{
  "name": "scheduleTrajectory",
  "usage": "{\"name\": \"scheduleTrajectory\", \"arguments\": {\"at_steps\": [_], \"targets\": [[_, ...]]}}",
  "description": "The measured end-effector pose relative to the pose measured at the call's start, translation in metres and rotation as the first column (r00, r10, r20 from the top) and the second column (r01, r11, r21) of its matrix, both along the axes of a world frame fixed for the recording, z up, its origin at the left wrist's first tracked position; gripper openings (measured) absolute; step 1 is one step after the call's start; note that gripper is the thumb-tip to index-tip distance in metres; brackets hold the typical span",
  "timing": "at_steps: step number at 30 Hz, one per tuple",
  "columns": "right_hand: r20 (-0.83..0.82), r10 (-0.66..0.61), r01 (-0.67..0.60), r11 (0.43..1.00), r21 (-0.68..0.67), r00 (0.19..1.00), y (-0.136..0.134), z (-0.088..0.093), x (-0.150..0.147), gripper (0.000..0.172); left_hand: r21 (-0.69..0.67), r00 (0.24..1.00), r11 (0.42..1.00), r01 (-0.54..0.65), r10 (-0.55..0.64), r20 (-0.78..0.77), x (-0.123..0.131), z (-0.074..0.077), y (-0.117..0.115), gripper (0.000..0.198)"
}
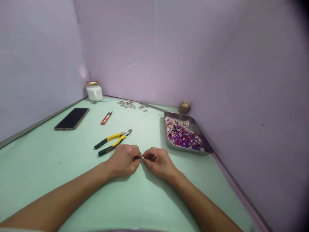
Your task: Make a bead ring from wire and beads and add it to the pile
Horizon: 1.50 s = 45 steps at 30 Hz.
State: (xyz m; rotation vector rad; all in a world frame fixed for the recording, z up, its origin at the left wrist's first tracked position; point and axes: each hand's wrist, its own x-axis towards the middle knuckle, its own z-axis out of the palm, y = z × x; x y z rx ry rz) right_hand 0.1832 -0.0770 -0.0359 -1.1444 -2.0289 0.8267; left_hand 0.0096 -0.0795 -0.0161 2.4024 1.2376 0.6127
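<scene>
Over a pale green table (116,206), the left hand (124,160) and right hand (160,162) pinch a tiny shiny piece (142,158) between their fingers (147,162), near pliers (116,136).

Pale sleeve edge (14,230) on left arm (72,188), both forearms (200,199) bare

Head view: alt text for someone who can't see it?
The left hand and right hand pinch a tiny shiny piece at a green table. Pliers and snips lie beyond the left hand, a tray of beads beyond the right hand.
</scene>
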Motion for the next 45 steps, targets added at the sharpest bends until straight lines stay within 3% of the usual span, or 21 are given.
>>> {"name": "scheduleTrajectory", "arguments": {"at_steps": [3,6,8,17,25,29,40,45], "targets": [[-0.138,-0.091,0.081,0.994,-0.074,0.986,0.004,-0.004,-0.001,0.007,-0.070,0.997,0.998,0.008,-0.002,0.079,-0.004,0.001,0.004,0.022],[-0.319,-0.213,0.129,0.956,-0.264,0.924,0.008,-0.007,-0.004,0.006,-0.295,0.958,0.954,-0.063,0.141,0.251,-0.008,-0.001,0.011,0.037],[-0.373,-0.234,0.106,0.937,-0.333,0.898,0.009,-0.007,-0.007,0.008,-0.365,0.930,0.925,-0.105,0.221,0.295,-0.009,-0.004,0.013,0.034],[-0.390,-0.200,0.051,0.931,-0.361,0.899,0.006,-0.004,-0.010,0.007,-0.346,0.928,0.936,-0.069,0.188,0.322,-0.002,-0.009,0.006,0.020],[-0.386,-0.183,0.054,0.945,-0.322,0.904,0.005,-0.009,-0.008,0.008,-0.254,0.944,0.957,-0.139,0.206,0.259,0.002,-0.018,0.005,0.012],[-0.380,-0.151,0.039,0.957,-0.287,0.913,0.003,-0.012,-0.008,0.007,-0.220,0.954,0.968,-0.121,0.175,0.245,0.003,-0.016,0.004,0.012],[-0.458,-0.114,-0.088,0.914,-0.396,0.882,0.007,-0.010,-0.010,0.006,-0.145,0.978,0.988,-0.045,0.073,0.195,-0.001,-0.011,0.005,0.017],[-0.442,-0.150,-0.042,0.917,-0.396,0.884,0.008,-0.011,-0.009,0.008,-0.202,0.976,0.979,-0.031,0.074,0.206,-0.004,-0.004,0.005,0.016]]}}
